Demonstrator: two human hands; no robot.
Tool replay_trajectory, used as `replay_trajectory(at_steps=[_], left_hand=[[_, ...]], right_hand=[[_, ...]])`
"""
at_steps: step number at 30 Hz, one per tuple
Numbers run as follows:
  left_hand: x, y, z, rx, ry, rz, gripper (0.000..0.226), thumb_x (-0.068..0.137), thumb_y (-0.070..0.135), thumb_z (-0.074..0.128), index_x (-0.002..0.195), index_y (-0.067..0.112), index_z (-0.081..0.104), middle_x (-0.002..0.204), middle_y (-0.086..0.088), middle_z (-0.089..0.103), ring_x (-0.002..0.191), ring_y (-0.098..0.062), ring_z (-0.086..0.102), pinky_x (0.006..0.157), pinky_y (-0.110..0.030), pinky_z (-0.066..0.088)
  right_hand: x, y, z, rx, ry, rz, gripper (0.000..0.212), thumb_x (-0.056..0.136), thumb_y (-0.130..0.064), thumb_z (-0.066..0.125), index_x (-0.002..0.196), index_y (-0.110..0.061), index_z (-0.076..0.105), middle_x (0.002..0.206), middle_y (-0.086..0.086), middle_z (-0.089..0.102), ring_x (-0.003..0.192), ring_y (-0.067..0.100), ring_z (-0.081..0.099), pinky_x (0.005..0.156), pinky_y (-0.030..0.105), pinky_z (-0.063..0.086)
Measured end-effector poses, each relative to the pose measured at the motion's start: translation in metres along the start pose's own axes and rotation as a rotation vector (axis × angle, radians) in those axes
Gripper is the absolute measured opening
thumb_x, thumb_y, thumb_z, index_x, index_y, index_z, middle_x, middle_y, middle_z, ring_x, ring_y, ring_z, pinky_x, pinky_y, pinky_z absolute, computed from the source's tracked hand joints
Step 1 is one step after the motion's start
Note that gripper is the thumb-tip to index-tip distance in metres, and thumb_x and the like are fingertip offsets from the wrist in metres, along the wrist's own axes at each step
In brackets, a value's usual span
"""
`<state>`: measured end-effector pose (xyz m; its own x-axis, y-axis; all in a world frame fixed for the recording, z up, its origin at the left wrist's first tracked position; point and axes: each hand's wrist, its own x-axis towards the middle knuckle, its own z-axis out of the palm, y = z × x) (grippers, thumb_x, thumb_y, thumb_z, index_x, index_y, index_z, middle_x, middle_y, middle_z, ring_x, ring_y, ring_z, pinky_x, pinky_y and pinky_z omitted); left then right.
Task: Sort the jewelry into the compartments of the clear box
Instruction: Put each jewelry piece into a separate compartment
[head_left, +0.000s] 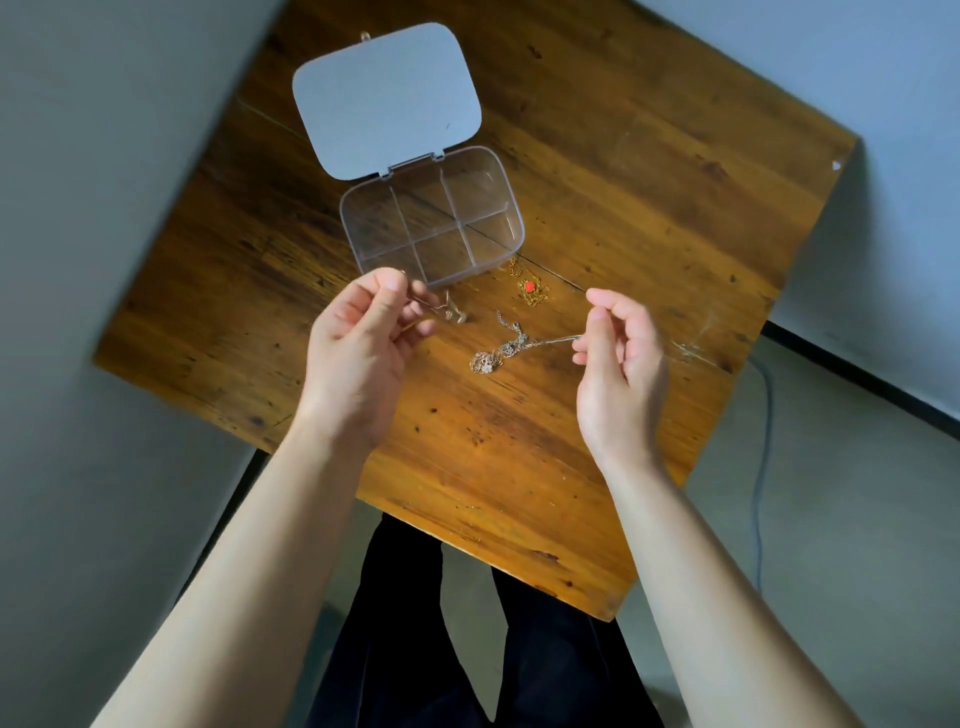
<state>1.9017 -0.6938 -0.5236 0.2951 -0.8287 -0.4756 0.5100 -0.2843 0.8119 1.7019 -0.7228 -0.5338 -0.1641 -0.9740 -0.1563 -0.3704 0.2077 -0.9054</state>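
Observation:
The clear box lies open on the wooden table, its grey lid flipped back; all its compartments look empty. My left hand pinches a thin chain whose small pendant hangs near the box's front edge. My right hand pinches the end of a silver necklace; the rest of it, with a round pendant, lies on the table between my hands. A gold chain with a red stone lies just right of the box's front corner.
The table's near edge runs diagonally above my dark-clothed legs. A grey wall stands at the left and far right. A cable trails on the floor at the right.

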Motion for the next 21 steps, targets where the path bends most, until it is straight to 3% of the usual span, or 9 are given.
replay_trajectory(at_steps=[4,11,15,21], left_hand=[[-0.008,0.034,0.004,-0.154,0.005,0.042,0.021,0.1,0.013,0.053,0.086,0.015,0.069,0.085,-0.002,0.067,0.084,-0.014,0.064,0.081,-0.028,0.055],[0.0,0.087,0.004,-0.15,-0.013,0.215,0.005,0.097,0.01,0.059,0.099,0.011,0.064,0.088,-0.005,0.067,0.085,-0.016,0.065,0.083,-0.031,0.055],[0.005,0.099,-0.002,-0.18,0.027,0.238,0.009,0.098,0.008,0.058,0.102,0.011,0.066,0.088,-0.006,0.069,0.087,-0.018,0.067,0.083,-0.032,0.054],[0.017,0.112,-0.007,-0.241,0.031,0.255,0.012,0.097,0.005,0.059,0.101,0.009,0.069,0.086,-0.008,0.07,0.085,-0.019,0.068,0.083,-0.033,0.056]], right_hand=[[0.001,-0.026,0.002,0.067,-0.044,-0.117,0.024,0.104,-0.008,0.047,0.121,-0.005,0.065,0.091,0.002,0.067,0.076,0.009,0.062,0.067,0.028,0.055],[0.021,-0.078,0.022,0.174,-0.139,-0.284,0.025,0.103,-0.002,0.045,0.121,0.003,0.062,0.084,0.005,0.065,0.077,0.016,0.062,0.065,0.027,0.053],[0.035,-0.099,0.041,0.18,-0.17,-0.331,0.025,0.103,-0.004,0.046,0.123,0.003,0.061,0.091,0.01,0.068,0.082,0.017,0.066,0.071,0.025,0.055],[0.067,-0.101,0.091,0.096,-0.233,-0.315,0.025,0.104,-0.016,0.048,0.122,-0.009,0.063,0.089,-0.002,0.07,0.083,0.01,0.069,0.07,0.024,0.058]])
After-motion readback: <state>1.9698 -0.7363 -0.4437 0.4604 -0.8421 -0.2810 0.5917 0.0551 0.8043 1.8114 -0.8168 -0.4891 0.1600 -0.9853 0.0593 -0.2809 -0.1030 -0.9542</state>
